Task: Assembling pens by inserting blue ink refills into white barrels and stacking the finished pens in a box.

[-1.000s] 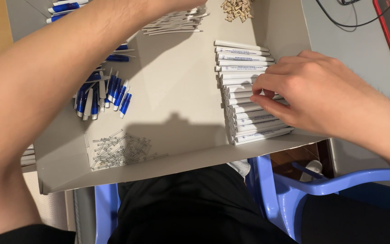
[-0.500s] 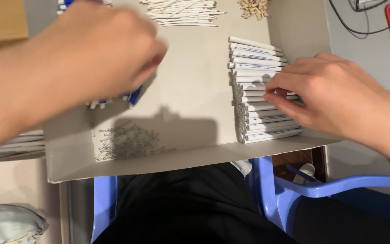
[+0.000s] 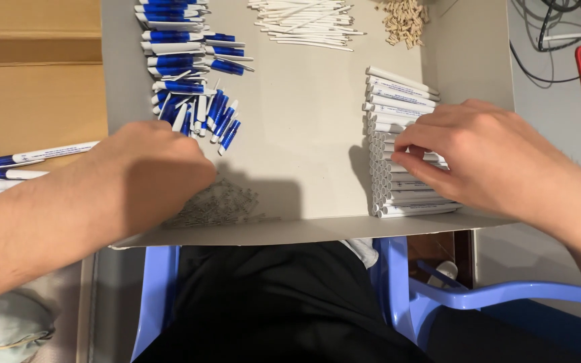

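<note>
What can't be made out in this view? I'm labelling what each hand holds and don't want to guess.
- Left hand: its fingertips curl under over the pile of small springs; whether it holds any is hidden in the head view.
- Right hand: it covers part of the stack of white pen barrels; its grip is hidden.
- Finished pens: cut off by the left edge.
- Tan bits: too small to identify.
</note>
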